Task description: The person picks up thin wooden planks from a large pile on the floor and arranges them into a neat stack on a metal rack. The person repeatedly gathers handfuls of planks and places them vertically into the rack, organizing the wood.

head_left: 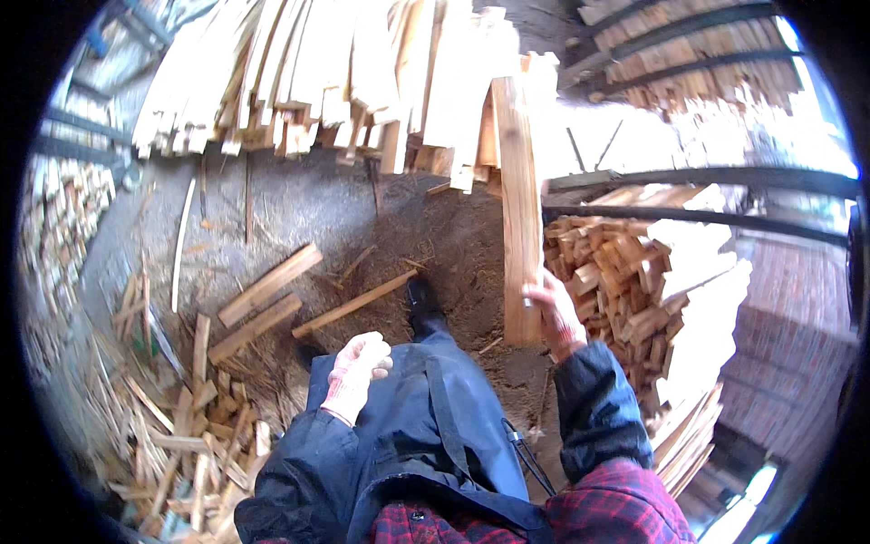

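On the brown floor point(458, 222), loose wood point(270, 284) lies at left, not picked up. 1 long board point(521, 199) is up, gripped right of middle by the right hand point(555, 313). The left hand point(357, 366) curls; can't tell if it's closed.

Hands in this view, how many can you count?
2. The left hand is over the dark clothing on the lap, fingers curled; the right hand grips a long wooden plank near its lower end. No other hands show.
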Demonstrator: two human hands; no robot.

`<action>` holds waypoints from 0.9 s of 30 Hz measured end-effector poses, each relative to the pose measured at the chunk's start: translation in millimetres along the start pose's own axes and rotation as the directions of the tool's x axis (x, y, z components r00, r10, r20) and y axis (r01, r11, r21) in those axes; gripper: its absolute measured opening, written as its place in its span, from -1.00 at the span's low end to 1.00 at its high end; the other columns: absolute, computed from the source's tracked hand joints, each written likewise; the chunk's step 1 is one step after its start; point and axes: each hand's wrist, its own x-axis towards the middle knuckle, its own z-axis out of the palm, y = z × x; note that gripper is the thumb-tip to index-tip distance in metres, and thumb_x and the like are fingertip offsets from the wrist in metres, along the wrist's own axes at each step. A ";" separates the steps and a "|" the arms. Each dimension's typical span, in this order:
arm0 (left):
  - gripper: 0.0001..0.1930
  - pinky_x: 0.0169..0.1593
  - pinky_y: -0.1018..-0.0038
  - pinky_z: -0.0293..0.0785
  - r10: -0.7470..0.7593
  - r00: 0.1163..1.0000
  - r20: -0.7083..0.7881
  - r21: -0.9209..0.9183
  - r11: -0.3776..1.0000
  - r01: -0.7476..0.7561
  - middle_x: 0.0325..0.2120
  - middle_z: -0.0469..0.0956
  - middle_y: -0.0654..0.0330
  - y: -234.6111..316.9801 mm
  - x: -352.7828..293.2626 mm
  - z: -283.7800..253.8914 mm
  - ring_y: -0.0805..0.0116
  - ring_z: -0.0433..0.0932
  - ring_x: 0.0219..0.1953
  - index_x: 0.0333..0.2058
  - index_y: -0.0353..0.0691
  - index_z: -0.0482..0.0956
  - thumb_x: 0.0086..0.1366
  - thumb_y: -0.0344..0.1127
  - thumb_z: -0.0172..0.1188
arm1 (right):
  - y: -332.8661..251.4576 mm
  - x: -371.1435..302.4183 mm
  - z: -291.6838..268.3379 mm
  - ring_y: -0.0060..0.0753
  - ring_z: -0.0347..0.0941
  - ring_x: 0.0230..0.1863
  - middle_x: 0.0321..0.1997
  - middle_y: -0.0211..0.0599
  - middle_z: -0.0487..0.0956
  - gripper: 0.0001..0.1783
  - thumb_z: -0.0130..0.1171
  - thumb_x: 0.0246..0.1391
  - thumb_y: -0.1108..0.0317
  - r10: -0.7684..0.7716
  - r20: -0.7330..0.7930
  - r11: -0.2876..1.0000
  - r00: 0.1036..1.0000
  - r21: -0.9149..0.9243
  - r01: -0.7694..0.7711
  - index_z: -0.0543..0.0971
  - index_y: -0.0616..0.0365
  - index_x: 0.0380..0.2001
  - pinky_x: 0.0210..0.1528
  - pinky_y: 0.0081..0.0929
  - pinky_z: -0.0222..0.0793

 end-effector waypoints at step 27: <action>-0.67 -0.33 0.54 0.44 -0.117 0.949 0.294 0.345 0.939 0.009 -0.36 0.54 0.18 14.0 -61.2 86.4 0.45 0.51 -0.38 -0.02 -0.23 0.45 0.25 -0.30 0.21 | -158.8 -133.6 -222.7 -0.43 0.42 -0.06 -0.06 -0.13 0.49 -0.35 0.27 0.09 0.28 -0.601 -0.607 0.796 0.520 -0.515 0.319 0.32 0.36 0.18 0.00 -0.51 0.34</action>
